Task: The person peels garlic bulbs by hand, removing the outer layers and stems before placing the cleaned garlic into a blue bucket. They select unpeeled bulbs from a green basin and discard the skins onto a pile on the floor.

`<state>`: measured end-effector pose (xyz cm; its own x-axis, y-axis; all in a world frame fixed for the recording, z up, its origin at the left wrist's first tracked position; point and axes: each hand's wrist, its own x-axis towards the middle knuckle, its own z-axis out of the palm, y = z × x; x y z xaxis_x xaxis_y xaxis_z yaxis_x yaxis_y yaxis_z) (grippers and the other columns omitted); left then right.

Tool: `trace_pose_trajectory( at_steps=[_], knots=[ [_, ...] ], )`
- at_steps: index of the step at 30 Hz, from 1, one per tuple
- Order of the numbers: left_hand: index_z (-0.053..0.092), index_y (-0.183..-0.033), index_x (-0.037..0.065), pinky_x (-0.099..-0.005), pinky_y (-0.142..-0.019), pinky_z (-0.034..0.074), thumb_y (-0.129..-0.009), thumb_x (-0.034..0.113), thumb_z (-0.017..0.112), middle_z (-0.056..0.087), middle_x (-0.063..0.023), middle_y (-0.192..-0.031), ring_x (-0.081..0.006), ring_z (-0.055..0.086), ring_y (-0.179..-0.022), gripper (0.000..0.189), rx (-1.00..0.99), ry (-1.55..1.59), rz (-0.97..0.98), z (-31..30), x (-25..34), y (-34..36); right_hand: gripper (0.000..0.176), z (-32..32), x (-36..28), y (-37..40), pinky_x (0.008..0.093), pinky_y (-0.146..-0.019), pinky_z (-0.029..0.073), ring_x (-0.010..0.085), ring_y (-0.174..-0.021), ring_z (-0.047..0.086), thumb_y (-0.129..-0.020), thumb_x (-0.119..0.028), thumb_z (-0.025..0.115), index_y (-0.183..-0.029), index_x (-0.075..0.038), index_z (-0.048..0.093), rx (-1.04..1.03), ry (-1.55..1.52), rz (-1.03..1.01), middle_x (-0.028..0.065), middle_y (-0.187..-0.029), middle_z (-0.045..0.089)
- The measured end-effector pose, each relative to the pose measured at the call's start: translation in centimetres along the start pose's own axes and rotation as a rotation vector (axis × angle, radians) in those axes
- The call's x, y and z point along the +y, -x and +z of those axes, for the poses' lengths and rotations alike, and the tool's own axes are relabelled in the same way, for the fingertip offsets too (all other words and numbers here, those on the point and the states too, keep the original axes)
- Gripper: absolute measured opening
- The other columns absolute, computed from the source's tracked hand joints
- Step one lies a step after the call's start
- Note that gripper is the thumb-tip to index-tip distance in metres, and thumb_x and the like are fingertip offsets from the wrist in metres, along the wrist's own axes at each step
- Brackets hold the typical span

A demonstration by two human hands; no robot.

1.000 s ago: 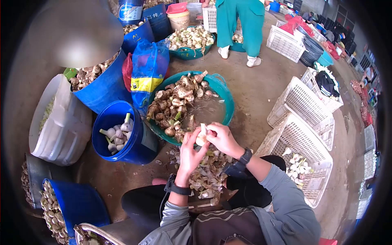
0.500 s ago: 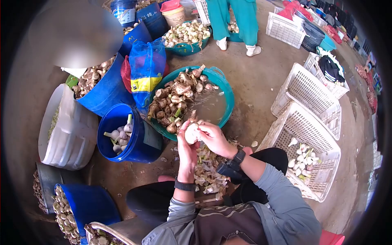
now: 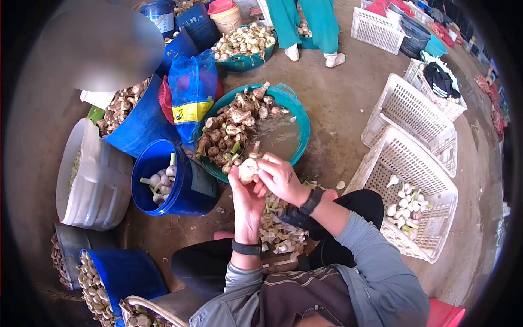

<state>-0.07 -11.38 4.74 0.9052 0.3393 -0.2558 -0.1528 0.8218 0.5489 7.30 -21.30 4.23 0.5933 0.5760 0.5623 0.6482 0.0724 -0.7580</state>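
Note:
A pale, partly peeled garlic bulb [image 3: 248,169] is held between both hands, over the near edge of the teal basin [image 3: 306,128]. My left hand [image 3: 247,203] supports it from the left and below, its thumb along the bulb's side. The fingers of my right hand [image 3: 283,180] are closed against the bulb's right side, partly hiding it. Brown, soil-stained garlic bulbs [image 3: 231,128] are heaped in the basin's left half, beside murky water [image 3: 280,133]. Below my hands, stripped garlic skins [image 3: 283,237] are piled on the floor between my legs.
Left of the basin stands a blue bucket [image 3: 204,188] with cleaned bulbs inside. A white crate [image 3: 436,231] on the right holds more white garlic. Blue tubs [image 3: 133,128] of garlic line the left side. A person in teal trousers [image 3: 324,24] stands beyond the basin.
The bulb and both hands have shifted slightly up and to the left. My right hand has turned a little, its fingers bent further over the bulb. The whole view has tilted slightly.

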Motion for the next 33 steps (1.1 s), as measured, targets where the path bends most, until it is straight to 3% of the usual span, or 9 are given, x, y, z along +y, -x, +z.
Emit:
trace_pose_trajectory(
  at_steps=[5, 8, 9, 12, 14, 17, 22, 28, 33],
  knots=[
    [0.053, -0.103, 0.007, -0.0198, -0.041, 0.027, -0.091, 0.061, 0.031, 0.045, 0.0008, -0.065, -0.0065, 0.036, -0.048, 0.059, -0.003, -0.367, -0.026, -0.3, 0.3, 0.7, 0.012, 0.8, 1.8, 0.0, 0.0205, -0.056, 0.042, 0.0033, -0.068, 0.051, -0.094, -0.012, 0.049, -0.099, -0.002, 0.055, -0.155, -0.614, 0.378, -0.004, -0.08, 0.052],
    [0.027, -0.129, 0.008, -0.0222, -0.061, 0.044, -0.091, 0.025, 0.055, 0.053, -0.0082, -0.085, -0.0107, 0.054, -0.075, 0.05, -0.002, -1.193, 0.911, -2.0, -0.9, -0.1, 0.017, 0.8, 2.7, 0.4, 0.0181, -0.053, 0.037, 0.0021, -0.063, 0.046, -0.095, -0.017, 0.05, -0.1, -0.003, 0.057, -0.105, -0.449, 0.292, -0.004, -0.075, 0.051],
    [0.029, -0.126, 0.006, -0.0246, -0.073, 0.046, -0.085, 0.008, 0.06, 0.055, -0.01, -0.088, -0.0138, 0.055, -0.088, 0.051, 0.058, -1.312, 0.849, -1.7, -0.1, 0.8, 0.017, 0.7, 2.3, 0.4, 0.0181, -0.053, 0.037, 0.0021, -0.063, 0.046, -0.095, -0.017, 0.05, -0.1, -0.003, 0.057, -0.102, -0.452, 0.291, -0.004, -0.075, 0.051],
    [0.044, -0.118, 0.004, -0.0239, -0.047, 0.044, -0.089, 0.039, 0.046, 0.06, -0.0118, -0.085, -0.0151, 0.057, -0.06, 0.046, -0.128, -0.345, 0.246, -2.4, 2.2, 0.5, 0.02, 0.0, 0.5, 0.4, 0.018, -0.053, 0.036, 0.0034, -0.06, 0.047, -0.095, -0.021, 0.048, -0.099, -0.004, 0.057, -0.272, -0.757, 0.511, -0.0029, -0.074, 0.053],
    [0.046, -0.119, 0.002, -0.0241, -0.038, 0.039, -0.09, 0.051, 0.033, 0.062, -0.0115, -0.079, -0.0136, 0.052, -0.05, 0.058, -0.232, -0.187, -0.035, -1.5, 2.8, 0.5, 0.024, -0.3, -0.8, 0.4, 0.0187, -0.054, 0.037, 0.0063, -0.061, 0.05, -0.095, -0.023, 0.047, -0.107, -0.004, 0.055, -0.272, -1.2, 0.624, -0.0028, -0.069, 0.052],
    [0.033, -0.131, 0.008, -0.0226, -0.047, 0.043, -0.092, 0.06, 0.019, 0.058, -0.0086, -0.078, -0.0122, 0.053, -0.056, 0.066, -0.132, -0.645, 0.096, -2.3, 2.0, -0.5, 0.032, 0.4, 1.8, 0.7, 0.0258, -0.074, 0.043, 0.0133, -0.083, 0.055, -0.096, -0.02, 0.044, -0.12, -0.001, 0.049, -0.078, -0.891, 0.467, 0.0039, -0.094, 0.056],
    [0.032, -0.115, 0.009, -0.0166, -0.046, 0.037, -0.096, 0.027, 0.044, 0.051, -0.0053, -0.09, -0.0052, 0.045, -0.057, 0.028, 0.07, -0.639, 0.484, -2.7, -1.5, -0.6, 0.027, 0.8, 1.4, 0.7, 0.0274, -0.084, 0.042, 0.012, -0.092, 0.054, -0.096, -0.019, 0.043, -0.109, 0.002, 0.052, -0.05, -0.167, -0.021, 0.0073, -0.107, 0.059],
    [0.047, -0.116, 0.009, -0.0179, -0.053, 0.035, -0.093, 0.026, 0.051, 0.055, -0.0017, -0.097, -0.0049, 0.048, -0.074, 0.03, -0.352, -0.468, 0.144, -3.5, 0.8, -0.1, 0.015, -0.5, 1.8, 0.4, 0.0259, -0.065, 0.043, 0.0105, -0.075, 0.054, -0.094, -0.023, 0.043, -0.091, -0.009, 0.049, 0.006, -1.48, 0.702, 0.0035, -0.084, 0.058],
    [0.05, -0.115, 0.003, -0.0276, -0.076, 0.045, -0.095, 0.023, 0.045, 0.058, -0.0066, -0.105, -0.0154, 0.056, -0.093, 0.029, -0.048, -0.29, 0.158, -2.4, -1.3, -0.9, 0.014, 0.5, 1.8, 0.3, 0.0249, -0.066, 0.041, 0.009, -0.076, 0.051, -0.095, -0.023, 0.043, -0.093, -0.011, 0.049, 0.241, -1.41, 0.701, -0.0013, -0.08, 0.051]
  ],
)
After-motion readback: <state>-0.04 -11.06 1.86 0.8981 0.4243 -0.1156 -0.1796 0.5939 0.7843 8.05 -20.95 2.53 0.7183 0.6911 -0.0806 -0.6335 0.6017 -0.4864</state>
